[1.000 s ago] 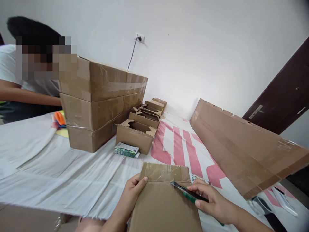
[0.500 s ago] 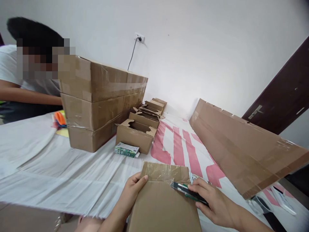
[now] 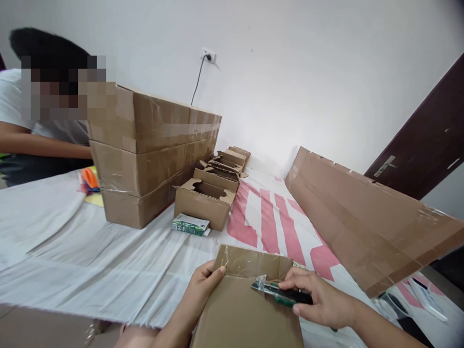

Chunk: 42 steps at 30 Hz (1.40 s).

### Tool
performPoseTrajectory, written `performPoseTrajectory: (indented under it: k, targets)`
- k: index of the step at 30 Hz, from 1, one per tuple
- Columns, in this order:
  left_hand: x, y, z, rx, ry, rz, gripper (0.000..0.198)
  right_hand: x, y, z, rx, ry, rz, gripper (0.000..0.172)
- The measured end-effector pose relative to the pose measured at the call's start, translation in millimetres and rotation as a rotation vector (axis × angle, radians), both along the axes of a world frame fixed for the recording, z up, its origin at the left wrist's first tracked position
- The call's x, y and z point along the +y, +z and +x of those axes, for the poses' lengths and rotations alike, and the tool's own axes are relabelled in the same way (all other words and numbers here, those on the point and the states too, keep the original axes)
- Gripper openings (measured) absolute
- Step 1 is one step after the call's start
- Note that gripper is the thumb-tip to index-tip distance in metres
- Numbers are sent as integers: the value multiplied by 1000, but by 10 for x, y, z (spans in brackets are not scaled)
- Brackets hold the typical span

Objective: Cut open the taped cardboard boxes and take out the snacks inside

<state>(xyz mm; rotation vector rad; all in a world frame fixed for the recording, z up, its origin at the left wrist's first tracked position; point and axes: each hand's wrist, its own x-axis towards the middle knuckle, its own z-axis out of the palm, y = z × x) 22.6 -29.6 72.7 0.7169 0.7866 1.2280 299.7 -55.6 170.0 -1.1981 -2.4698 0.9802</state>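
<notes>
A brown cardboard box [image 3: 250, 309] lies close in front of me, with clear tape across the flap at its far end. My left hand [image 3: 208, 280] grips the box's left edge, thumb on top. In my right hand [image 3: 315, 297] is a utility knife [image 3: 286, 294] with a black and green handle. Its blade points left over the box top, just below the flap seam. A crumpled bit of clear tape [image 3: 260, 281] clings at the blade. Whether the blade touches the cardboard I cannot tell.
Taped boxes [image 3: 159, 125] are stacked at left, beside a leaning person [image 3: 47, 130]. Open cartons [image 3: 203, 198] and a small green-white box [image 3: 190, 225] stand ahead. A large cardboard panel [image 3: 355, 217] leans at right, near a tape dispenser [image 3: 397, 309]. A white cloth [image 3: 108, 270] covers the table.
The knife has shifted slightly left and toward me, and a piece of tape now bunches at its blade. The box flap has tilted a little. My left hand keeps its hold.
</notes>
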Motion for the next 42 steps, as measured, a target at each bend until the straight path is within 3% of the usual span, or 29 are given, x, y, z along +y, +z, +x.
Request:
performPoseTrajectory:
  k: [6,11,13,18,20,24,29,36,39,42]
  targets:
    - [7,11,-4,8,11,11,41,85,-182,5,380,-285,-620,56]
    - [8,31,-16,-3,0,15,42,128,-258,27,385,-321,-727,61]
    - [13,19,-17,0,-4,9,42,119,-223,42,328,-274,-640,59]
    - [49,-38,-47,6,-10,-36,41,45,58,80,-51,-9,79,38]
    - [63,-49,-67,14,-15,-52,42,13,139,95,-152,41,175,42]
    - [67,-49,-65,22,-21,-40,43,-16,115,98,-159,59,193,43]
    - [40,-57,4,7,-20,-34,44,8,-29,11,-8,68,141,41]
    - [32,-50,-8,38,8,-17,44,115,-161,-166,331,-268,-65,45]
    - [36,-48,-7,30,-3,-2,44,168,-145,-199,377,-335,24,45]
    - [44,-52,3,16,-21,0,43,201,-123,-208,201,-318,186,52]
